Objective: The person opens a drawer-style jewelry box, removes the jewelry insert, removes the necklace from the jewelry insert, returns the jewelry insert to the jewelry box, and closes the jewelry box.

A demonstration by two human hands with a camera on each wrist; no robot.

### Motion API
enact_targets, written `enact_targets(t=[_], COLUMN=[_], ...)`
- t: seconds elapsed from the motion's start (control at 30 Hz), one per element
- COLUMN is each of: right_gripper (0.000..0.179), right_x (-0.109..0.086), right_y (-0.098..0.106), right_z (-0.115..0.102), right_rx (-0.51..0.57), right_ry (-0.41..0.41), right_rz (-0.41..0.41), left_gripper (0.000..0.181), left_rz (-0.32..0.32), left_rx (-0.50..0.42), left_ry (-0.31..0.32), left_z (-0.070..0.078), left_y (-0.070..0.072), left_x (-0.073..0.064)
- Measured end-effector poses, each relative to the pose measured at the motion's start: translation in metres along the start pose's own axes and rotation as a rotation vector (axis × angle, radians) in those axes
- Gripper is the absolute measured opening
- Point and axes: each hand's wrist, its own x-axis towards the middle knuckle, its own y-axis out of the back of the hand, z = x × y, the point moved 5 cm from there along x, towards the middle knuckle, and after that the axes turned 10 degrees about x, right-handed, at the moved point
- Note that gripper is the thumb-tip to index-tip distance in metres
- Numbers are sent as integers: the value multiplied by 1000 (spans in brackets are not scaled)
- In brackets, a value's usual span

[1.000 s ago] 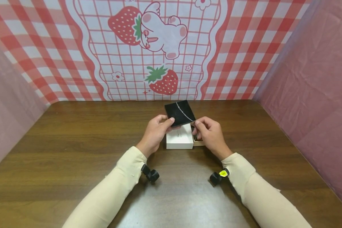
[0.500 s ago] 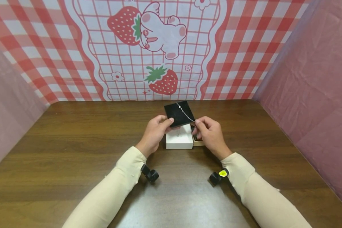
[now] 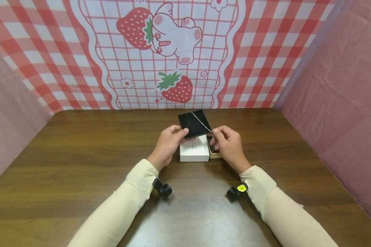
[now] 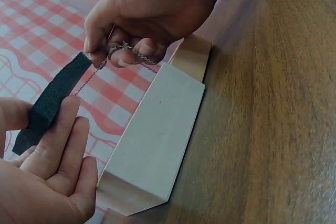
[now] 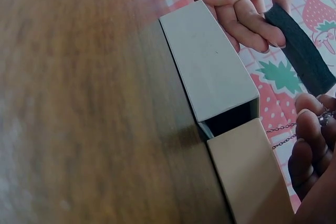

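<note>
My left hand [image 3: 170,141] holds a square black jewelry pad [image 3: 190,124] by its near left corner, thumb on top and fingers beneath. The pad is tilted above a white box [image 3: 194,153]. A thin silver necklace chain [image 3: 202,124] runs diagonally across its face. At the pad's near right corner, my right hand [image 3: 230,143] pinches the chain between thumb and forefinger. More of the chain [image 4: 143,57] hangs over the right fingers in the left wrist view. Two strands [image 5: 282,128] run down behind the tan drawer [image 5: 252,169], where their ends are hidden.
The white box sleeve [image 5: 210,61] lies on the brown wooden table [image 3: 80,154], with the drawer partly pulled out on its right. A red-and-white checked cloth with strawberries [image 3: 177,88] stands behind the table. Pink cloth walls [image 3: 337,103] flank both sides.
The chain has shifted slightly toward my right fingers and lies straighter across the pad. Both hands, the pad and the box stay almost where they were.
</note>
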Motion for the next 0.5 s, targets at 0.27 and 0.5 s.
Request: enact_targets(t=[0.27,0.5], right_gripper=[20,21], right_x=[-1,-1], right_y=[1,2], right_z=[-3,-2], right_rx=[-17,-18], right_ry=[17,15], right_rz=[27,29], left_gripper=[20,21], left_rz=[1,7], left_rx=[9,15], left_ry=[-2,11], left_z=[-1,-1], left_y=[0,0], left_x=[1,0])
